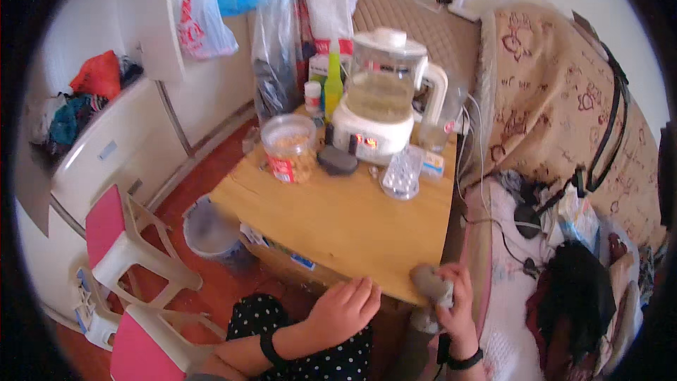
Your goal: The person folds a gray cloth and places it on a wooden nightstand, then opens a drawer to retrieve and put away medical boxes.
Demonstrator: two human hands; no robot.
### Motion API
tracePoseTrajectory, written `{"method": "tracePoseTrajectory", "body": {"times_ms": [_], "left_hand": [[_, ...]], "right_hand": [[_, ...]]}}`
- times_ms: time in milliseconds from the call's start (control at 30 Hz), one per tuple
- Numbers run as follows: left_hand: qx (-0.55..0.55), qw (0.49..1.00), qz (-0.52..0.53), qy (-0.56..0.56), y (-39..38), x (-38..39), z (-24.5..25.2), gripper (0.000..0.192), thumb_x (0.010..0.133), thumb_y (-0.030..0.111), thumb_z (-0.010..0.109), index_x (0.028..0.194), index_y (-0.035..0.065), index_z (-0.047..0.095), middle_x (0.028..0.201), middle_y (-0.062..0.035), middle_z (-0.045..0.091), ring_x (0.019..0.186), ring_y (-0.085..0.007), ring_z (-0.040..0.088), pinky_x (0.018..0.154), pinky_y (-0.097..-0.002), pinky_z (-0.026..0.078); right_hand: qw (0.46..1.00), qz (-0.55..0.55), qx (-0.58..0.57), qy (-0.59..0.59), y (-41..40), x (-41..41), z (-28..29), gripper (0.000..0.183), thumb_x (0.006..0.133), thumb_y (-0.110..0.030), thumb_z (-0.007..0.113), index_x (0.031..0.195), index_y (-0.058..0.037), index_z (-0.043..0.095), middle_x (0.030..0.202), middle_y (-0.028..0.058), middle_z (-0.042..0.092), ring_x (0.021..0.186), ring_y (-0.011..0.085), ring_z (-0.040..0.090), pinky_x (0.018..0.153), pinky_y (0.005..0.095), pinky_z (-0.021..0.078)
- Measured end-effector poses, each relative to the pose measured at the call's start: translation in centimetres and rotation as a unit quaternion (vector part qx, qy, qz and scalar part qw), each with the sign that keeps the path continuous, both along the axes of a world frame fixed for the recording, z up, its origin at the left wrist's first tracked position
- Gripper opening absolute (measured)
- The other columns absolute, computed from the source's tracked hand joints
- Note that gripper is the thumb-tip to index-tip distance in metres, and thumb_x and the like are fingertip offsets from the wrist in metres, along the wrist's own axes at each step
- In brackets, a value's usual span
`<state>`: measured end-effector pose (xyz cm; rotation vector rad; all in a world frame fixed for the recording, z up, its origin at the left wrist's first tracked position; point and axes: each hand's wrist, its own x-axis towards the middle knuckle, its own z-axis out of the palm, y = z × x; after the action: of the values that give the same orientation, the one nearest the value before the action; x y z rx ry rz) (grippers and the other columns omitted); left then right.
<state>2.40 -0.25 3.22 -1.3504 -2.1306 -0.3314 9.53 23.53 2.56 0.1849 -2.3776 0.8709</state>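
My right hand (456, 301) grips a small grey object (429, 281), perhaps a bunched cloth or sock, at the near right corner of the wooden table (328, 217). Just off the table's near edge is my left hand (346, 309), its fingers together and slightly curled, with nothing visible in it. Toward the back of the table a glass electric kettle (382, 92) stands on a lit white base. Left of it are a clear plastic jar of snacks (291, 156) and a dark oval case (337, 160). A clear textured glass (403, 174) stands in front of the base.
A yellow-green bottle (333, 87) and a small white bottle (312, 96) stand behind the jar. Pink-and-white plastic stools (143, 248) and a bin (209, 230) are at left. White cables (478, 132) hang by the right edge, beside a bed (502, 301) with clothes.
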Motion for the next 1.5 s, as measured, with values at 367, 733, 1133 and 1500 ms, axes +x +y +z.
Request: {"method": "tracePoseTrajectory", "body": {"times_ms": [367,733,1133,1500], "left_hand": [[0.071,0.997,0.01,-0.032,0.8,0.1,-1.2,0.022,0.075,0.011,0.06,0.095,0.0042,0.065,0.099,-0.0125,0.062,0.091,-0.0236,0.061,0.075,-0.0351,0.047],[0.104,0.994,0.02,-0.04,0.6,0.6,-1.6,0.022,0.075,0.012,0.061,0.095,0.004,0.065,0.099,-0.0124,0.063,0.092,-0.0235,0.061,0.076,-0.0356,0.047],[0.229,0.887,-0.18,-0.357,-0.8,6.7,-0.6,0.087,0.072,0.04,0.074,0.131,-0.0073,0.031,0.12,-0.0344,0.042,0.1,-0.0442,0.054,0.086,-0.0414,0.049],[0.215,0.896,-0.022,-0.389,-5.4,3.6,-3.9,0.067,0.068,0.006,0.065,0.13,0.002,0.039,0.12,-0.0215,0.049,0.105,-0.0397,0.052,0.088,-0.04,0.046]], "right_hand": [[0.975,-0.073,0.098,-0.185,-2.8,2.5,4.6,0.047,0.062,0.009,0.052,0.107,-0.004,0.059,0.097,0.0148,0.052,0.09,0.033,0.056,0.075,0.0344,0.0472],[0.99,-0.108,0.076,-0.057,-0.7,0.4,0.3,0.056,0.062,0.003,0.059,0.117,-0.0078,0.053,0.1,0.0145,0.05,0.088,0.0345,0.057,0.071,0.0389,0.0504],[0.98,0.066,0.132,-0.132,-7.5,4.6,5.2,0.06,0.064,-0.017,0.069,0.116,0.0052,0.049,0.108,0.0209,0.051,0.088,0.0393,0.058,0.072,0.0409,0.0513],[0.974,0.172,0.099,-0.106,-7.3,2.9,4.1,0.04,0.074,0.004,0.054,0.114,0.0001,0.055,0.098,0.0166,0.057,0.086,0.0309,0.06,0.074,0.0384,0.0514]]}}
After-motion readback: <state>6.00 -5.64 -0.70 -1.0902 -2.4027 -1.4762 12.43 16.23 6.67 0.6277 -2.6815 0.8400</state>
